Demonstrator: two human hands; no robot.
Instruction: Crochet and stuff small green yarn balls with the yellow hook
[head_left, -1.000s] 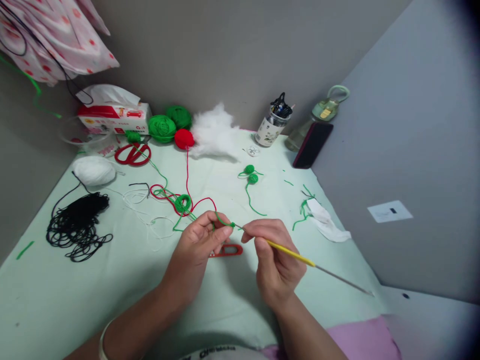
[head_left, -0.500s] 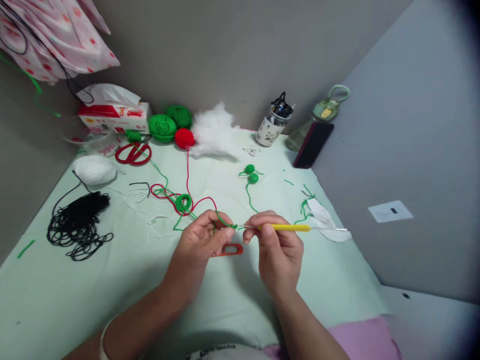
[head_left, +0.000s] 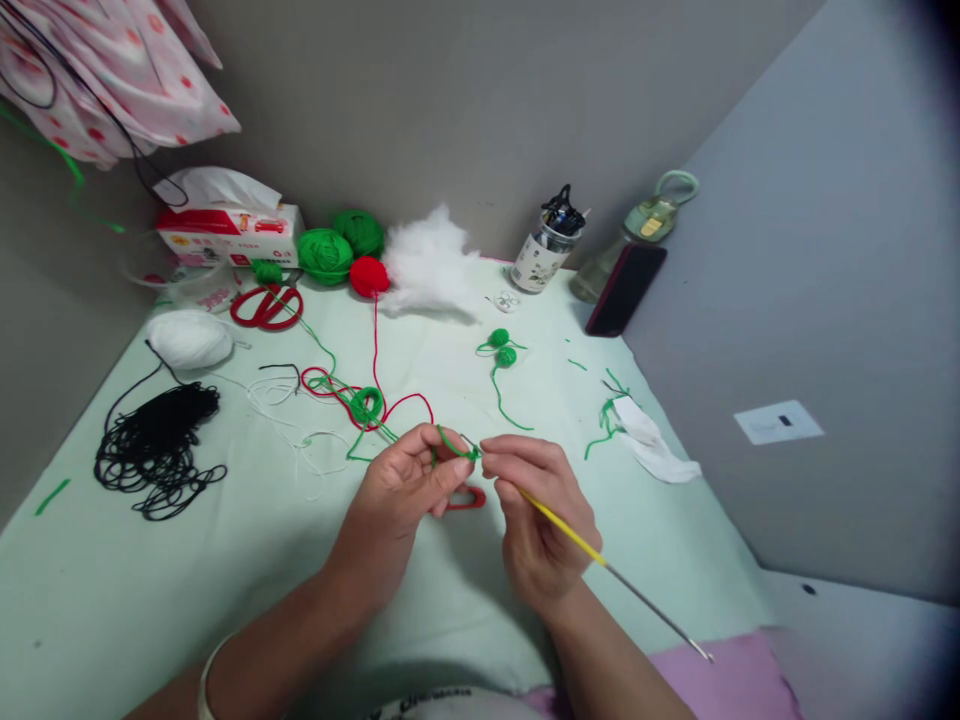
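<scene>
slim metal crochet hook with a yellow grip (head_left: 564,527) swings its back end down

half a second ago the hook lay nearly level; now its back end slants toward the person, reaching over the lilac cloth (head_left: 739,665), and the right hand (head_left: 546,525) has tilted with it. take the round red yarn ball (head_left: 369,277) as the landmark. both hands are nearer the person than that ball and to its right, with the tiny knotted piece of green yarn (head_left: 473,455) between them, at the fingertips of the left hand (head_left: 405,485).

the left thumb and fingers are pressed together on the green piece, no gap showing. the right fingers are curled closely around the hook; its front end meets the piece, though whether it sits in a loop is too small to tell. a flat orange-red plastic tool (head_left: 469,498), partly hidden by the left hand, is also right of the ball and nearer the person. straight toward the person from the ball is a loose ring of green yarn (head_left: 366,405).

the piece should be nearly weightless, soft and easily pulled out of shape: best pinched at its edge, lightly, just beside the hook. the hook looks stiff and light, perhaps slippery on its bare metal, so the yellow part is the place to hold.
</scene>
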